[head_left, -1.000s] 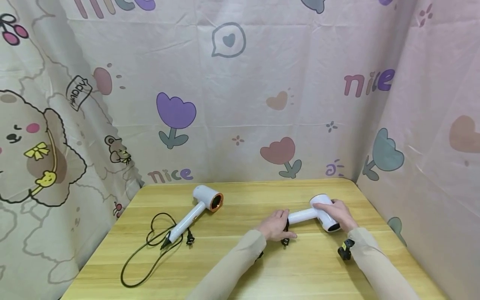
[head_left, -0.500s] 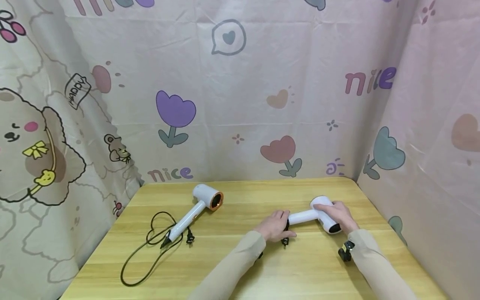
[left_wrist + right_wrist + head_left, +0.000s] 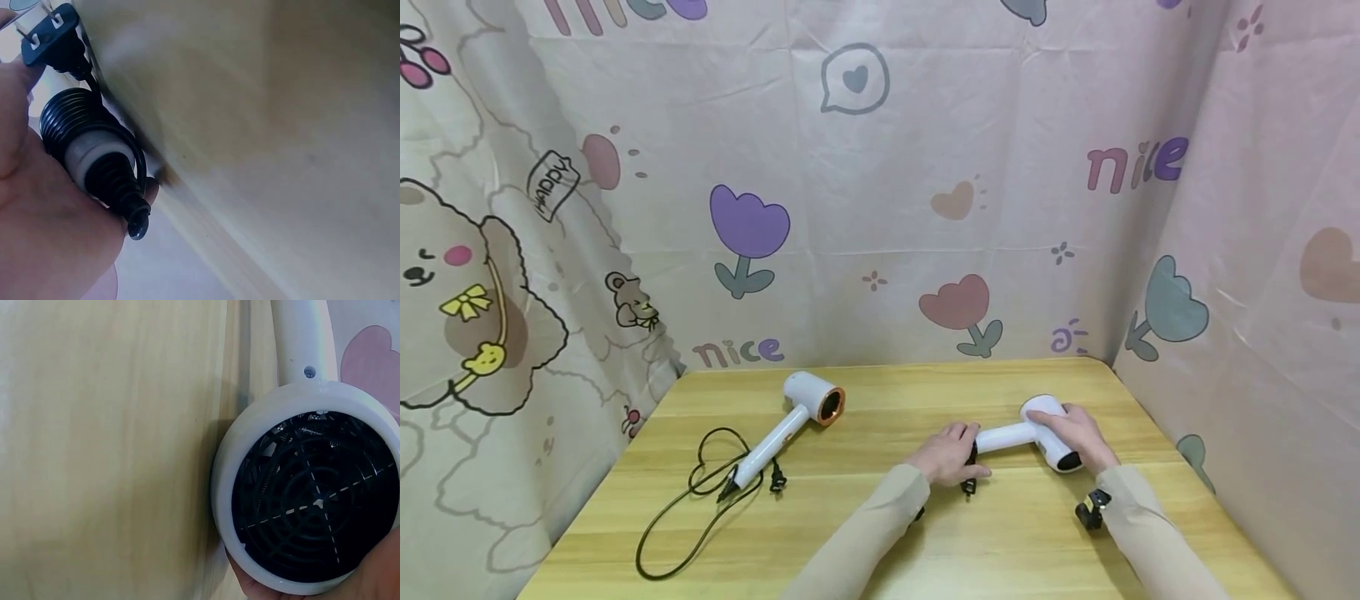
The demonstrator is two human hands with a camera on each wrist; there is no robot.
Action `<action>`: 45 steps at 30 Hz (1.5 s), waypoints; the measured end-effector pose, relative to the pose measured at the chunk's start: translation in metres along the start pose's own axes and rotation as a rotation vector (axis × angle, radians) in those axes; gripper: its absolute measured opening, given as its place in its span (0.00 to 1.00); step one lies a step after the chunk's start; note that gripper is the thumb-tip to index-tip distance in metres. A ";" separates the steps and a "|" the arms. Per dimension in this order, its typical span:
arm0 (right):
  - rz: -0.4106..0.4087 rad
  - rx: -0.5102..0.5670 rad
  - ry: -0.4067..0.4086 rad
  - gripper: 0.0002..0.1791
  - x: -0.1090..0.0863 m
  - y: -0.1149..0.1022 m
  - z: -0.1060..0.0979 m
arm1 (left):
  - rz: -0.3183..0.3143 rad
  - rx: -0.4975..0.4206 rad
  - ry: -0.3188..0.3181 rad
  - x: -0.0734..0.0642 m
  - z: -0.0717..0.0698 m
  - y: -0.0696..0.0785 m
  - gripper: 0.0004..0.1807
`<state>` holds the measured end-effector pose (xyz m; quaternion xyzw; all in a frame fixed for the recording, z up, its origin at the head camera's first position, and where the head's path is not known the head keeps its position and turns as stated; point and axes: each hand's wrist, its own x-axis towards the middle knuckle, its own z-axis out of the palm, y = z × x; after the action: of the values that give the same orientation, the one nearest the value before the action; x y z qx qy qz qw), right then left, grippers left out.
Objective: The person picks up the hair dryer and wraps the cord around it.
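Observation:
A white hair dryer (image 3: 1006, 437) lies across the right half of the table, its handle pointing left. My left hand (image 3: 946, 454) holds the handle's end. There the black cord (image 3: 72, 115) is wound in tight coils, as the left wrist view shows, with the two-pin plug (image 3: 53, 40) beside the thumb side of the hand. My right hand (image 3: 1081, 435) grips the dryer's head from the right, thumb on top. In the right wrist view the round black grille (image 3: 315, 500) faces the camera, and only part of the fingers shows below its white rim.
A second white hair dryer (image 3: 775, 442) with a copper-coloured ring lies on the left of the wooden table (image 3: 880, 533). Its black cord (image 3: 688, 567) spreads in loose loops, with the plug (image 3: 777, 482) beside the handle. A printed curtain (image 3: 850, 183) hangs behind the table and along both sides.
The right-hand dryer's head has shifted slightly towards me, with my right hand on it. My left hand stays at the handle's end. The left dryer lies as before.

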<state>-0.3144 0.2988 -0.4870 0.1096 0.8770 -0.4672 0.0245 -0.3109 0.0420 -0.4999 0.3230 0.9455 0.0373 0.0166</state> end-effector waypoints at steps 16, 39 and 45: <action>-0.106 -0.287 0.058 0.55 -0.007 -0.022 -0.006 | 0.019 -0.251 -0.026 -0.012 -0.022 -0.021 0.41; -0.500 -0.394 -0.042 0.24 -0.005 -0.108 0.101 | -0.043 -0.437 0.096 -0.096 -0.048 -0.116 0.40; -0.610 -0.402 -0.123 0.19 -0.005 -0.129 0.138 | -0.115 -0.452 0.211 -0.126 -0.052 -0.148 0.36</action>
<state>-0.3453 0.1144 -0.4590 -0.1921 0.9405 -0.2770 -0.0422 -0.3045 -0.1552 -0.4589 0.2512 0.9265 0.2801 -0.0085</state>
